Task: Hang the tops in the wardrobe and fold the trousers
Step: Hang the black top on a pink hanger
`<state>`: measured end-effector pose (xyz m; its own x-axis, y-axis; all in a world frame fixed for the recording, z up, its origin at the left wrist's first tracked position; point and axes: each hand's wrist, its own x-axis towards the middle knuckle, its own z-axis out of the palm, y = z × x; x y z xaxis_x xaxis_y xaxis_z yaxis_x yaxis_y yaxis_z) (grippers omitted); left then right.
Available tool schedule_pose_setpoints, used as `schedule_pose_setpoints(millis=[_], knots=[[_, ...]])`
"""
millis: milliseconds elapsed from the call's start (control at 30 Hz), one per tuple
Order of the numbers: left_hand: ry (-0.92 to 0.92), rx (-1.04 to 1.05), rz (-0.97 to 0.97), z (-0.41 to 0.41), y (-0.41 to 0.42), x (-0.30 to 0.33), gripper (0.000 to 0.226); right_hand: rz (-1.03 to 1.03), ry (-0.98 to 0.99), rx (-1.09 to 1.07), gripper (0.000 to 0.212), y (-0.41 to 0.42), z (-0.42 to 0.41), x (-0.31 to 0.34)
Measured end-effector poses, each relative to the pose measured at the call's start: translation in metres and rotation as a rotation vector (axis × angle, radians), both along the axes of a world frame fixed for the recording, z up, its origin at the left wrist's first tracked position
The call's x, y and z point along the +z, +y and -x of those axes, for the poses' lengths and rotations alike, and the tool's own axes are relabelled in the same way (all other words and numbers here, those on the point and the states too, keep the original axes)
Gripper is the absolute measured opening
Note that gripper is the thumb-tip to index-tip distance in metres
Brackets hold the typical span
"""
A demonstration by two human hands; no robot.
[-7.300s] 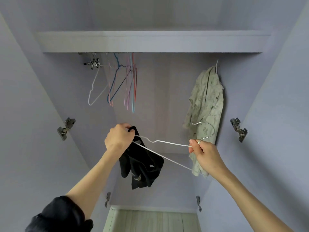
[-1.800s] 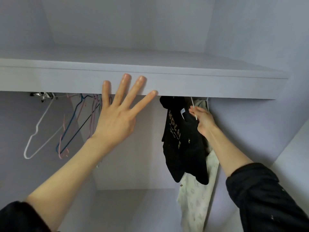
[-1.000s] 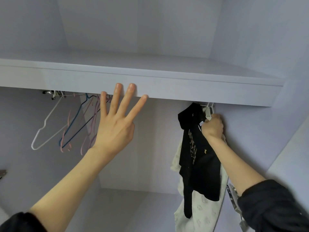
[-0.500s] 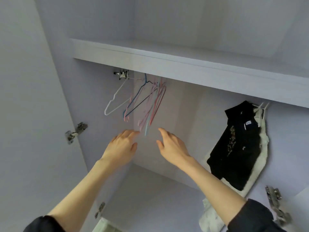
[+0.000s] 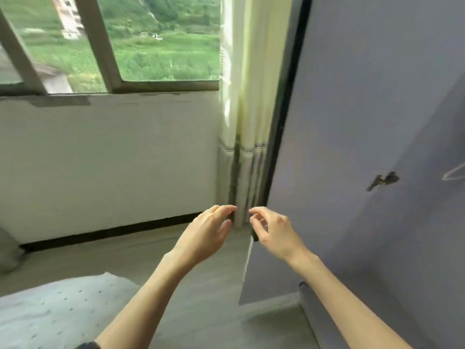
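Note:
My left hand [image 5: 205, 235] and my right hand [image 5: 273, 231] hang in mid-air in front of me, close together, fingers loosely curled and holding nothing. The open lilac wardrobe door [image 5: 352, 147] fills the right side, with a metal hinge [image 5: 382, 180] on it. A sliver of a white wire hanger [image 5: 454, 174] shows at the far right edge. The hung tops and the trousers are out of view.
A window [image 5: 110, 44] with green hills outside sits above a white wall [image 5: 108, 157]. A pale curtain [image 5: 245, 122] hangs beside the wardrobe door. A grey dotted bed corner [image 5: 57, 313] lies at lower left on the grey floor [image 5: 201, 298].
My head has turned left, away from the wardrobe interior toward the window. Both hands have dropped from near the hangers and hang empty; the black top stays hung, out of view.

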<state>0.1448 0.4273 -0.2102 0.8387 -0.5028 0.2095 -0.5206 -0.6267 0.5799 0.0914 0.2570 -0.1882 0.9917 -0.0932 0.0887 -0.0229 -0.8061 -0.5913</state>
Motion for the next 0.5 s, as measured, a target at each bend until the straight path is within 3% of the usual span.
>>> schedule_pose_setpoints(millis=[267,500], knots=[[0.145,0.609,0.059,-0.004,0.239,-0.023,0.036,0.003,0.082,0.553,0.028,0.221,-0.103,-0.019],[0.246,1.036,0.075,0.019,0.383,-0.041,0.034,0.066,0.154,0.969,0.031,0.399,-0.153,-0.032]])
